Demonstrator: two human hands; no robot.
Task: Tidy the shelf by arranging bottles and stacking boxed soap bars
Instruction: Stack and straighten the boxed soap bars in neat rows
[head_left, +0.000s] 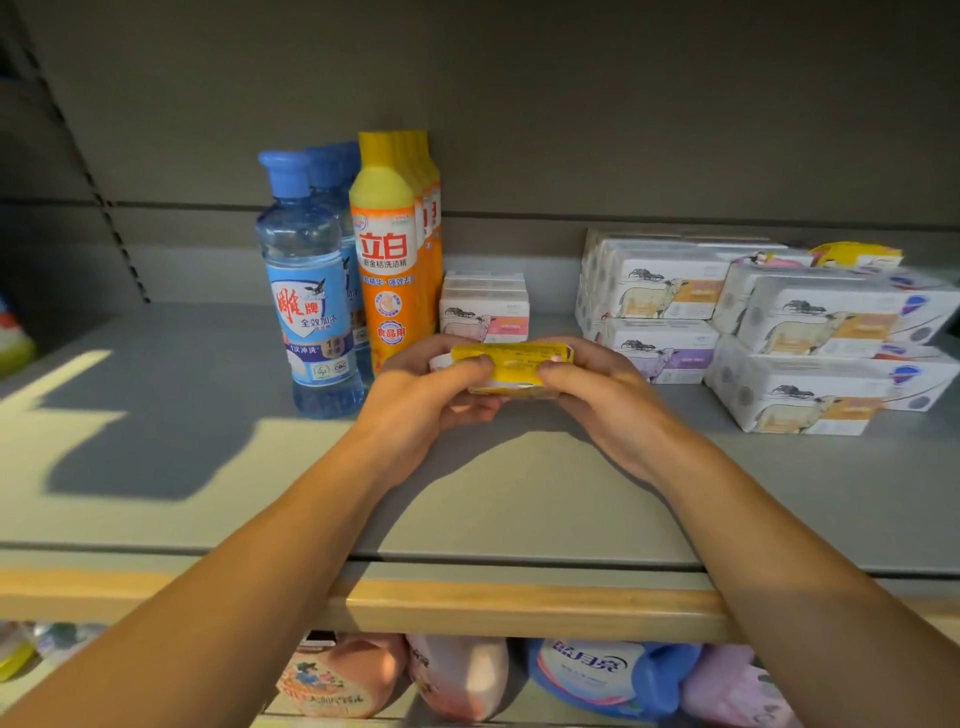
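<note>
A yellow boxed soap bar (511, 364) is held over the grey shelf (208, 467) between both hands. My left hand (426, 405) grips its left end and my right hand (597, 395) grips its right end. Just behind it sits a small stack of pink-label soap boxes (485, 306). Blue-capped clear bottles (306, 291) and orange detergent bottles (389, 260) stand in rows to the left. White soap boxes with a sheep picture (670, 291) are piled on the right, with more (815, 358) at the far right and another yellow box (857, 254) on top.
The shelf has a wooden front lip (467, 603). Below it lie pouches and a blue detergent jug (613, 675). A slotted upright (78, 156) runs along the back panel at the left. Sunlight patches fall on the left part of the shelf.
</note>
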